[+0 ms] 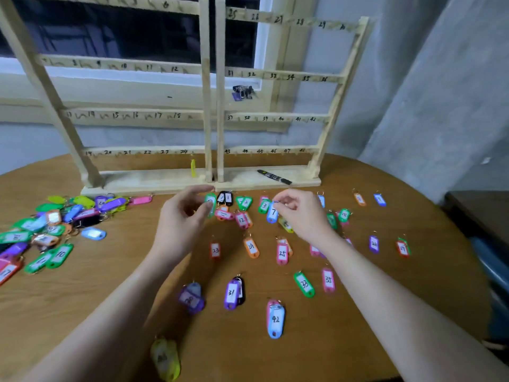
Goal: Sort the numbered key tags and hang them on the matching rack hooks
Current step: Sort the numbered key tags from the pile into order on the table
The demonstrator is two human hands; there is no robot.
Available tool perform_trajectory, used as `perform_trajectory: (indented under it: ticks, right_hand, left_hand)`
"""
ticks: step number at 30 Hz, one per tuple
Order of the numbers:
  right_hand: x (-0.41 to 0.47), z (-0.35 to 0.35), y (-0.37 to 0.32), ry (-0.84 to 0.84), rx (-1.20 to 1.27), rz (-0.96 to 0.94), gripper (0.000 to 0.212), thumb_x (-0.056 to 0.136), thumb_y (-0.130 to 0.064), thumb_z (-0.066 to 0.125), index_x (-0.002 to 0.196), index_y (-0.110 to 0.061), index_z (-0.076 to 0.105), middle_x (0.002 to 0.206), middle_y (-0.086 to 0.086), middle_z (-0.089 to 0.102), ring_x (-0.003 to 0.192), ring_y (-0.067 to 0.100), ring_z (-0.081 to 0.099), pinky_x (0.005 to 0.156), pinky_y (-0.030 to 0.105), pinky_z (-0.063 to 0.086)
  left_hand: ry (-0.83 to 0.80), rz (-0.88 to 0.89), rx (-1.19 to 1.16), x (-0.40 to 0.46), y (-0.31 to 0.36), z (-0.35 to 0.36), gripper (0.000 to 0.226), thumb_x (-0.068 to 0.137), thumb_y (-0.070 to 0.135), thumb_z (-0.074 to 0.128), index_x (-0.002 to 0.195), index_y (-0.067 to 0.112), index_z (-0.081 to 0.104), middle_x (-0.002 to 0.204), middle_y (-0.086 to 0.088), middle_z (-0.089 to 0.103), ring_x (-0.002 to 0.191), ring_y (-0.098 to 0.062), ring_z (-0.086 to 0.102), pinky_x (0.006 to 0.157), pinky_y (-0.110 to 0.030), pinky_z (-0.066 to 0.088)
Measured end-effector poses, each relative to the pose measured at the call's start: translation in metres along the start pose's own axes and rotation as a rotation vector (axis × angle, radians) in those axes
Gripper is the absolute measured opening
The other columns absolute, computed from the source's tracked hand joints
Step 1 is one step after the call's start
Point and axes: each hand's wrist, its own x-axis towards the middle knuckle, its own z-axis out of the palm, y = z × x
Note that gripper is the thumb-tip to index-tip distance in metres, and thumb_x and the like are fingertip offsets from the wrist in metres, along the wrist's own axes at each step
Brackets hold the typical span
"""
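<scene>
Two wooden racks [209,111] with numbered hooks stand at the back of the round wooden table [385,285]. One yellow tag [193,168] hangs under hook 24. My left hand [183,216] pinches a green tag [211,204] just above the table. My right hand [300,213] pinches the ring of a blue tag marked 7 [272,213]. Sorted tags lie in rows in front of the racks, among them 3 [264,206], 12 [241,220], 25 [282,253], 31 [231,294] and 42 [275,319].
A heap of unsorted tags [55,224] covers the table's left side. A black marker [274,177] lies on the right rack's base. A dark bunch of keys [242,91] hangs behind the racks. A dark cabinet [479,216] stands beyond the table's right edge.
</scene>
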Motion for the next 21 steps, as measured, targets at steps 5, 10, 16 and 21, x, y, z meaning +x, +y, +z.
perform_trajectory:
  ticks: [5, 10, 16, 21]
  right_hand:
    - [0.029, -0.062, 0.044, 0.133, -0.033, 0.092, 0.012, 0.089, -0.006, 0.071, 0.087, -0.017, 0.073, 0.079, -0.008, 0.068, 0.072, 0.004, 0.059, 0.068, 0.012, 0.046]
    - [0.055, -0.108, 0.092, 0.203, -0.168, 0.192, 0.006, 0.090, -0.010, 0.071, 0.091, -0.013, 0.076, 0.084, 0.002, 0.072, 0.077, 0.014, 0.064, 0.071, 0.025, 0.048]
    - [0.074, -0.128, 0.122, 0.166, -0.222, 0.209, 0.005, 0.090, -0.010, 0.072, 0.090, -0.013, 0.076, 0.084, 0.002, 0.072, 0.079, 0.014, 0.064, 0.073, 0.024, 0.047]
    - [0.082, -0.129, 0.138, 0.086, -0.257, 0.211, 0.013, 0.093, -0.015, 0.069, 0.087, -0.027, 0.071, 0.083, -0.009, 0.068, 0.091, 0.013, 0.063, 0.079, 0.029, 0.052]
  left_hand:
    - [-0.146, 0.027, 0.009, 0.016, 0.020, 0.041, 0.029, 0.096, 0.011, 0.066, 0.119, 0.027, 0.071, 0.095, 0.007, 0.073, 0.092, -0.004, 0.067, 0.081, -0.017, 0.050]
    - [-0.226, 0.025, 0.009, 0.037, 0.039, 0.087, 0.019, 0.096, 0.012, 0.067, 0.100, 0.030, 0.072, 0.105, 0.004, 0.073, 0.092, -0.014, 0.069, 0.079, -0.034, 0.058]
    - [-0.309, 0.038, 0.098, 0.061, 0.057, 0.138, 0.018, 0.095, 0.018, 0.068, 0.102, 0.034, 0.069, 0.100, 0.016, 0.070, 0.090, 0.003, 0.066, 0.071, -0.015, 0.050]
    - [-0.366, 0.031, 0.076, 0.078, 0.066, 0.183, 0.013, 0.095, 0.017, 0.069, 0.103, 0.027, 0.068, 0.091, 0.007, 0.074, 0.074, 0.002, 0.063, 0.065, -0.016, 0.046]
